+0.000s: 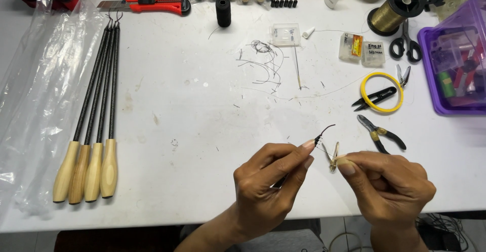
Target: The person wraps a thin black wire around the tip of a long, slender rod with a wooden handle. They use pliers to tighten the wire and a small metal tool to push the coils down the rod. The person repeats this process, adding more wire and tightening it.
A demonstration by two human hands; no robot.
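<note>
2 hands meet low over the white table [202, 130]. Your left hand [268, 181] pinches a thin black hooked rod [324, 130] between thumb and forefinger, its curved tip pointing up and right, with pale wrapping just above your fingertip. Your right hand [390, 186] is closed, thumb and forefinger pinching small brass tweezers [334, 157] just beside the rod. Judging from this, keep the rod steady, brace both wrists on the table, and work the tweezers close to the wrapping without loosening your pinch. Pliers [380, 134] lie near your right hand; 4 wooden-handled tools [91, 130] rest well apart on the left.
</note>
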